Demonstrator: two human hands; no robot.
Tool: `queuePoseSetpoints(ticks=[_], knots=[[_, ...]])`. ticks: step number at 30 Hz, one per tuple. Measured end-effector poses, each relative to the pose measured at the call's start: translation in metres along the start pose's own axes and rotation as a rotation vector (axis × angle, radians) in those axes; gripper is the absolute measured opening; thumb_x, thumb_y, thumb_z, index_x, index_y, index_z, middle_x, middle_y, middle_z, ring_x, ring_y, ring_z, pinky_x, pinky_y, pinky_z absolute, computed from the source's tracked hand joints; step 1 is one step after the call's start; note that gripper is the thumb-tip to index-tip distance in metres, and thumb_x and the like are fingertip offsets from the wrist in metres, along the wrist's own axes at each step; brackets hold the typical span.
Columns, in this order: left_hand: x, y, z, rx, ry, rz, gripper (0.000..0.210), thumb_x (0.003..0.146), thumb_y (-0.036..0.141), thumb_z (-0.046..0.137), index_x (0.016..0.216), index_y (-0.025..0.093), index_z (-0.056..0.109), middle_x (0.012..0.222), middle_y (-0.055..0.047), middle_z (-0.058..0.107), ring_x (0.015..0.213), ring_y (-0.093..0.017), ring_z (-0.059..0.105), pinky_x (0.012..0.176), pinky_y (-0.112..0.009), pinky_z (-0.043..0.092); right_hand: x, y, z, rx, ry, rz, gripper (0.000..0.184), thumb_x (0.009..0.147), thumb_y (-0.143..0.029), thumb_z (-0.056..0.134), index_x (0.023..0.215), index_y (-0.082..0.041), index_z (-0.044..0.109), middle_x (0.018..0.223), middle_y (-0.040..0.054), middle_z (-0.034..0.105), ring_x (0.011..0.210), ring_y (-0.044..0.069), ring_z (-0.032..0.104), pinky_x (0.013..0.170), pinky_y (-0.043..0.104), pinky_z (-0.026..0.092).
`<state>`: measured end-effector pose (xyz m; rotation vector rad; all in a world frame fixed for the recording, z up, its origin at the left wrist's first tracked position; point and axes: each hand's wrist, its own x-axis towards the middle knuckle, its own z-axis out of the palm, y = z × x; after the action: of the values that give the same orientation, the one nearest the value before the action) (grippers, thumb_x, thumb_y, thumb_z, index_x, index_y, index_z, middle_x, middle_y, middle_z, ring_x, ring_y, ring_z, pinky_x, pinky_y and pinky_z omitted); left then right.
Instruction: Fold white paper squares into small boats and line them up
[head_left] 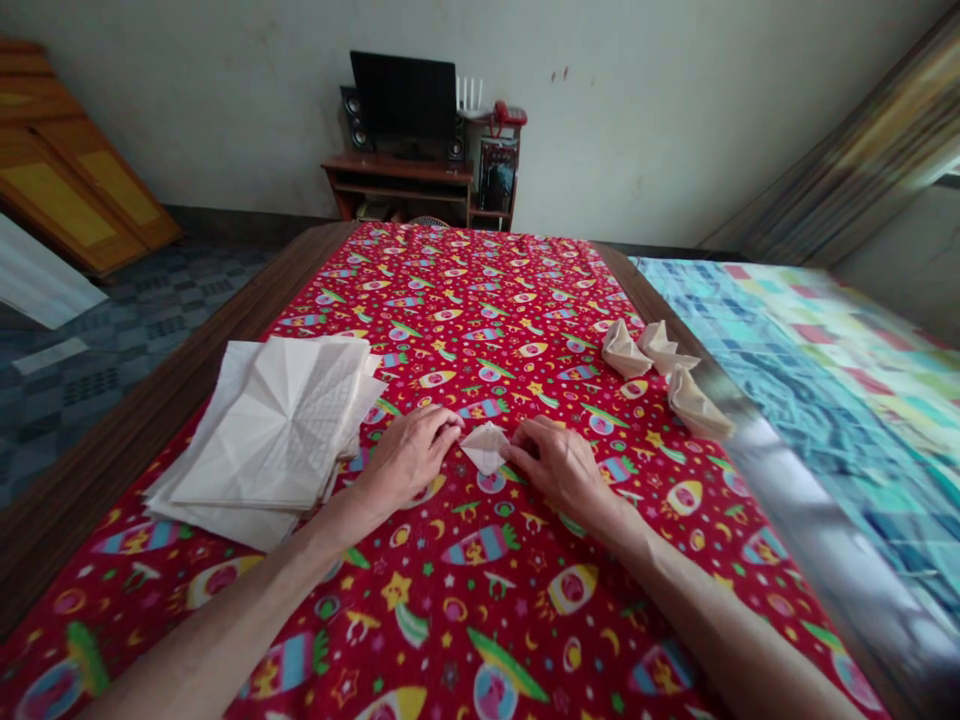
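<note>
A small piece of folded white paper (485, 449), roughly diamond-shaped, lies on the red patterned cloth between my hands. At its left corner, my left hand (409, 450) has the thumb and fingers pinched together. My right hand (559, 460) grips the right edge between curled fingers and thumb. To the left of my left hand is a stack of creased paper sheets (262, 430), the top one marked with folds fanning out from its centre. Off to the right stand three folded paper shapes: one (625, 350), a second one (664, 347) and a third one (697, 403).
The red cloth (480, 620) covers a dark wooden table (277, 290). Beyond it, a monitor (405, 105) with speakers stands on a desk (401, 175) by the wall. A bed (817, 350) adjoins on the right, and a wooden cabinet (75, 190) stands at the left.
</note>
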<state>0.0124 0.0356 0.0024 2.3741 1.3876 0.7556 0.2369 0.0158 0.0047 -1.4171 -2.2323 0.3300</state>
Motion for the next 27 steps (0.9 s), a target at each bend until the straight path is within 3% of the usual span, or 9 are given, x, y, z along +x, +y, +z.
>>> queuePoseSetpoints(ticks=[3,10,14,21,27], knots=[[0.004,0.005,0.0,0.002,0.013,0.017,0.021,0.095,0.026,0.041,0.09,0.018,0.06,0.085,-0.004,0.062,0.085,-0.017,0.058,0.078,-0.029,0.044,-0.004,0.001,0.0,0.058,0.009,0.009,0.014,0.086,-0.032,0.06,0.08,-0.02,0.058,0.076,-0.0002,0.061,0.067,0.012,0.054,0.059,0.022,0.036],[0.016,0.016,0.003,-0.083,-0.077,-0.038,0.02,0.086,0.033,0.057,0.075,0.018,0.063,0.075,-0.001,0.062,0.068,-0.013,0.057,0.064,-0.024,0.043,-0.005,0.004,-0.004,0.232,-0.045,-0.021,0.017,0.087,-0.037,0.059,0.085,-0.021,0.064,0.078,0.0,0.064,0.065,0.012,0.056,0.057,0.022,0.039],[0.015,0.019,0.003,-0.228,-0.053,-0.077,0.019,0.085,0.033,0.059,0.076,0.018,0.064,0.074,0.0,0.064,0.066,-0.013,0.058,0.061,-0.023,0.043,-0.001,0.0,-0.002,0.361,0.031,0.031,0.018,0.086,-0.035,0.06,0.096,-0.02,0.064,0.078,-0.0002,0.065,0.066,0.012,0.057,0.06,0.022,0.043],[0.014,0.032,-0.004,-0.332,0.04,-0.002,0.01,0.082,0.027,0.063,0.076,0.019,0.066,0.076,0.0,0.066,0.07,-0.013,0.06,0.068,-0.024,0.047,0.006,-0.017,-0.005,0.496,0.121,0.042,0.014,0.086,-0.026,0.059,0.08,-0.02,0.07,0.074,0.0017,0.066,0.065,0.013,0.06,0.06,0.023,0.046],[0.015,0.031,-0.012,-0.466,0.072,-0.076,0.011,0.077,0.028,0.067,0.072,0.019,0.068,0.073,0.0,0.066,0.071,-0.015,0.061,0.07,-0.025,0.048,0.005,-0.019,-0.009,0.564,0.18,0.027,0.015,0.084,-0.027,0.061,0.077,-0.02,0.071,0.075,0.0033,0.068,0.069,0.015,0.063,0.063,0.025,0.049]])
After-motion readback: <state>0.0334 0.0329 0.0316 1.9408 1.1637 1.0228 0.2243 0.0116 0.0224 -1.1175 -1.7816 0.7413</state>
